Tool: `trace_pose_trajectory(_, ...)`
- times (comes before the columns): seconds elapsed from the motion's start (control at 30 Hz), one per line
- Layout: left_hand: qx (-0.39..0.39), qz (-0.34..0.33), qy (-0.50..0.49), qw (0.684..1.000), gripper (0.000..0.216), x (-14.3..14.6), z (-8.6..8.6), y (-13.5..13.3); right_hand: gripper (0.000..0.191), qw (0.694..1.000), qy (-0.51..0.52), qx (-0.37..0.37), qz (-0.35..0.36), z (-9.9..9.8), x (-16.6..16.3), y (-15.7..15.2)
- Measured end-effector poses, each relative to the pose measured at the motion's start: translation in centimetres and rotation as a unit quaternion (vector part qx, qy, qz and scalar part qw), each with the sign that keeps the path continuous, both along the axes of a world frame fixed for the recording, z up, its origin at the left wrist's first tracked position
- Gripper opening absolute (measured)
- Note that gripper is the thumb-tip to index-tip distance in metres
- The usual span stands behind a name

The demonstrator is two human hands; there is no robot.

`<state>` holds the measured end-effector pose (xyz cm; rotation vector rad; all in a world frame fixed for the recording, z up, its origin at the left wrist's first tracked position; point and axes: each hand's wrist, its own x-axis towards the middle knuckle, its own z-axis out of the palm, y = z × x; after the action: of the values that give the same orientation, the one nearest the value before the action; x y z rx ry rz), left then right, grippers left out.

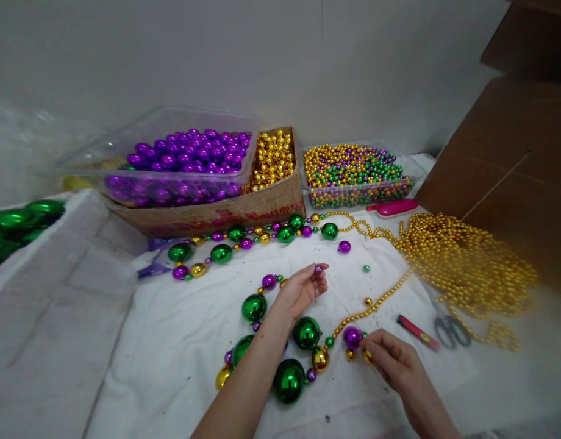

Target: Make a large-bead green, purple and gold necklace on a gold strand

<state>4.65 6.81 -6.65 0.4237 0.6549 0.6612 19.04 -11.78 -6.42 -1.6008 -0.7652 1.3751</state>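
Observation:
My left hand point(305, 286) reaches over the white cloth, its fingers closed on a small purple bead point(318, 269). A thin pale thread point(339, 297) runs from this bead down to my right hand point(397, 360). The right thumb and fingertips pinch the strung beads beside a shiny purple ball point(352, 337); a gold bead point(368, 356) shows just under the thumb. Around and partly behind my left forearm lies a necklace of large green balls point(307, 333), gold balls point(321, 359) and small purple beads. A gold bead chain point(376, 308) leads up right from it.
A clear bin of purple balls point(189, 152), a carton of gold beads point(274, 161) and a bin of mixed beads point(353, 174) stand behind. A finished-looking garland point(221, 253), piled gold chains point(468, 262), scissors point(452, 332), a red cutter point(418, 332) and loose beads point(344, 246) lie about.

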Motion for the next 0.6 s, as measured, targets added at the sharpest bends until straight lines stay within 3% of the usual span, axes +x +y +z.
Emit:
trace_pose_trajectory(0.23, 0.054, -0.030, 0.017, 0.998, 0.019, -0.1, 0.0, -0.3, 0.037, 1.000, 0.013, 0.005, -0.024, 0.4, -0.2, 0.2)
trace_pose_trajectory(0.3, 0.106, -0.075, 0.039, 0.991, 0.021, 0.0, 0.2, -0.7, 0.036, 0.999, 0.020, 0.014, -0.034, 0.7, -0.4, 0.6)
trace_pose_trajectory(0.37, 0.163, -0.161, 0.074, 0.971, 0.025, 0.2, 0.7, -0.8, 0.035, 0.998, 0.040, 0.016, -0.055, 0.9, -0.6, 1.1)
trace_pose_trajectory(0.47, 0.298, -0.288, 0.199, 0.888, 0.024, 1.0, 1.8, 0.6, 0.037, 0.993, 0.071, 0.009, -0.095, 0.7, -0.6, 1.5)
trace_pose_trajectory(0.53, 0.401, -0.270, 0.318, 0.816, 0.016, 2.0, 2.4, 2.8, 0.039, 0.991, 0.075, 0.008, -0.111, 0.3, -0.5, 1.5)
trace_pose_trajectory(0.6, 0.455, -0.186, 0.394, 0.776, 0.013, 3.6, 2.7, 5.4, 0.040, 0.990, 0.076, 0.006, -0.118, -0.1, -0.3, 1.3)
